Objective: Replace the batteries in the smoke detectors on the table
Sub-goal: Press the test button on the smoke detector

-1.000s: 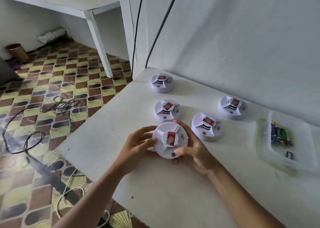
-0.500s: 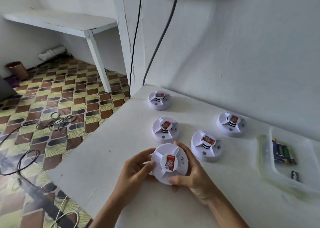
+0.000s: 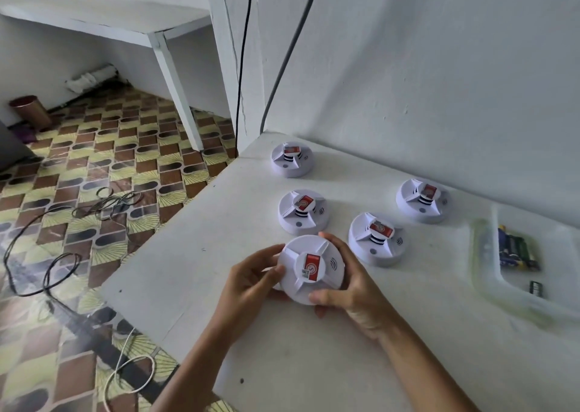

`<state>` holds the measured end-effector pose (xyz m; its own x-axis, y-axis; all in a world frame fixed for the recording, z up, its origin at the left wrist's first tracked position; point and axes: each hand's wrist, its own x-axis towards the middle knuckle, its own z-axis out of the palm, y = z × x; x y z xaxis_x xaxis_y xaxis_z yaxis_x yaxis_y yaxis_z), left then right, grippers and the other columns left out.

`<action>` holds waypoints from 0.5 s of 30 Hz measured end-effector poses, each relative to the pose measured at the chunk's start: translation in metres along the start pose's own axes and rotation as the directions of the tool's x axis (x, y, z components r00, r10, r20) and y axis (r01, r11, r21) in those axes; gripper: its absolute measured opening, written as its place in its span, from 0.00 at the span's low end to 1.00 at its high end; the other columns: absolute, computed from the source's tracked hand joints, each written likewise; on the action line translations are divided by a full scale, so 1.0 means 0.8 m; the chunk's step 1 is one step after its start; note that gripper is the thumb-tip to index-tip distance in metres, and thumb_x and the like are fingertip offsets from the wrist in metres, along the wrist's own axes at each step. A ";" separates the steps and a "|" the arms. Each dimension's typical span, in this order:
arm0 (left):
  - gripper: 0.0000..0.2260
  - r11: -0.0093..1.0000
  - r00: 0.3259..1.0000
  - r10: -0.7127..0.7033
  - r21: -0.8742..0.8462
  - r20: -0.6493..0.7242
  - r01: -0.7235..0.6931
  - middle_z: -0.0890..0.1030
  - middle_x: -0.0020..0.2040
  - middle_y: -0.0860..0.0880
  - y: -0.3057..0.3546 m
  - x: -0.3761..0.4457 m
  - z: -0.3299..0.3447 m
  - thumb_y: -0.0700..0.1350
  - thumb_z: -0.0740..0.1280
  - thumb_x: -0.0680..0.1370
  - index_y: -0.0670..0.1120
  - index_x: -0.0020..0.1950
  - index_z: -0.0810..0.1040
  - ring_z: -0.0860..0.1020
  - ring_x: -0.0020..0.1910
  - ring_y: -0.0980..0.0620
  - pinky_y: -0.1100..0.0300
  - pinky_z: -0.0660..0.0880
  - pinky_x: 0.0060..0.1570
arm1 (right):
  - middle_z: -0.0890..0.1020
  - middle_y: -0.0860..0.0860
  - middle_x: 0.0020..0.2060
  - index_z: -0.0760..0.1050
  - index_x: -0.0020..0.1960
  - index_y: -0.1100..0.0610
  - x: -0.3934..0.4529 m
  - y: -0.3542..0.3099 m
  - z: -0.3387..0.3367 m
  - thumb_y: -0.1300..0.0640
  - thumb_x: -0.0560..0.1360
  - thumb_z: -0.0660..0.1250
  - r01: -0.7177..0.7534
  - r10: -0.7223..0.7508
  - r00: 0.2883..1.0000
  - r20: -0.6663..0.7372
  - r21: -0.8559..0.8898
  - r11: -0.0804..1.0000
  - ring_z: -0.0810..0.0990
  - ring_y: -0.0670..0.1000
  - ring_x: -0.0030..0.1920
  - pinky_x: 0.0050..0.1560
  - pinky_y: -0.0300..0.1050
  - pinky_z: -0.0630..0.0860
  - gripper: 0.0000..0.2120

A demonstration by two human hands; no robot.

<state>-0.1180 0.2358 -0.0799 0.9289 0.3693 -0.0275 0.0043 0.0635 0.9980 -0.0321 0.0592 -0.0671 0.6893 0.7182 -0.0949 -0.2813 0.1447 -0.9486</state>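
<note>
So you've got one smoke detector clamped between both hands, just above the worktop, pretty much in the middle of the near part of the view. Your left hand comes in from about 7 o'clock, forearm angled up from the bottom edge, fingers curled onto the detector's left rim and the thumb pressed on its side around 9 o'clock. Your right hand comes in from about 5 o'clock and cups the right side: thumb lying across the front rim at 6 o'clock, the other fingers wrapped round the back, a fingertip poking up at roughly 12 to 1 o'clock. The red sticker on the detector's centre cap faces up at you.

Four more detectors sit on the worktop. One is at 12 o'clock from the held one, just beside your fingers, and another is further out the same way near the far corner. One is at 2 o'clock, close to your right hand, and the last is past it near the wall.

At 3 o'clock, well apart, a clear plastic tray holds some batteries, a bit blurry.
</note>
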 end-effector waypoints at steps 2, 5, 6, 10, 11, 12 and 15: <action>0.19 1.000 1.000 0.003 0.010 0.003 -0.003 0.85 0.53 0.43 0.001 -0.002 0.001 0.48 0.70 0.74 0.44 0.63 0.78 0.83 0.53 0.41 0.41 0.81 0.47 | 0.80 0.50 0.53 0.65 0.70 0.47 -0.001 0.000 0.000 0.72 0.63 0.72 -0.008 0.008 1.000 0.000 0.002 1.000 0.80 0.52 0.48 0.30 0.46 0.77 0.40; 0.19 1.000 1.000 -0.006 0.011 -0.013 0.006 0.84 0.53 0.41 -0.001 -0.001 0.000 0.46 0.69 0.74 0.43 0.64 0.78 0.82 0.53 0.39 0.38 0.80 0.48 | 0.80 0.48 0.53 0.65 0.70 0.47 -0.002 0.000 0.000 0.72 0.63 0.71 -0.006 0.006 1.000 -0.009 0.006 1.000 0.80 0.51 0.48 0.30 0.46 0.77 0.40; 0.18 1.000 1.000 -0.006 0.013 -0.018 0.006 0.84 0.53 0.41 -0.002 -0.001 0.000 0.45 0.68 0.75 0.43 0.64 0.78 0.82 0.53 0.39 0.38 0.80 0.48 | 0.81 0.48 0.53 0.65 0.69 0.47 -0.002 0.001 0.000 0.72 0.63 0.71 -0.003 0.003 1.000 -0.011 0.006 1.000 0.80 0.51 0.48 0.30 0.46 0.77 0.40; 0.17 1.000 1.000 -0.015 0.010 -0.017 0.016 0.84 0.53 0.40 -0.001 -0.001 0.001 0.43 0.67 0.75 0.43 0.63 0.78 0.82 0.52 0.40 0.40 0.81 0.47 | 0.81 0.48 0.53 0.65 0.69 0.47 -0.003 0.002 0.000 0.72 0.63 0.71 -0.004 0.005 1.000 -0.010 0.009 1.000 0.80 0.50 0.48 0.30 0.46 0.77 0.40; 0.17 1.000 1.000 -0.017 0.009 -0.016 0.017 0.84 0.53 0.40 -0.001 -0.002 0.002 0.43 0.67 0.75 0.43 0.63 0.78 0.82 0.52 0.40 0.41 0.81 0.47 | 0.81 0.48 0.53 0.65 0.69 0.47 -0.003 0.001 0.000 0.72 0.63 0.71 -0.005 0.005 1.000 -0.010 0.010 1.000 0.80 0.50 0.49 0.30 0.46 0.77 0.40; 0.17 1.000 1.000 -0.014 0.012 -0.017 0.014 0.84 0.53 0.40 -0.001 -0.001 0.001 0.43 0.67 0.75 0.43 0.63 0.78 0.82 0.53 0.39 0.40 0.81 0.47 | 0.81 0.47 0.54 0.65 0.69 0.47 -0.002 0.002 0.000 0.72 0.63 0.71 -0.005 0.005 1.000 -0.009 0.011 1.000 0.80 0.50 0.49 0.30 0.46 0.77 0.40; 0.19 1.000 1.000 -0.005 0.031 -0.019 0.005 0.84 0.53 0.40 -0.001 -0.002 0.000 0.48 0.70 0.74 0.44 0.63 0.79 0.82 0.53 0.39 0.37 0.80 0.48 | 0.80 0.48 0.54 0.65 0.70 0.47 -0.002 0.002 0.000 0.72 0.63 0.71 -0.010 0.010 1.000 -0.007 0.013 1.000 0.80 0.50 0.49 0.30 0.46 0.77 0.40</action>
<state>-0.1192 0.2348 -0.0809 0.9217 0.3865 -0.0331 0.0205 0.0367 0.9991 -0.0333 0.0583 -0.0684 0.6912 0.7148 -0.1062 -0.2968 0.1468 -0.9436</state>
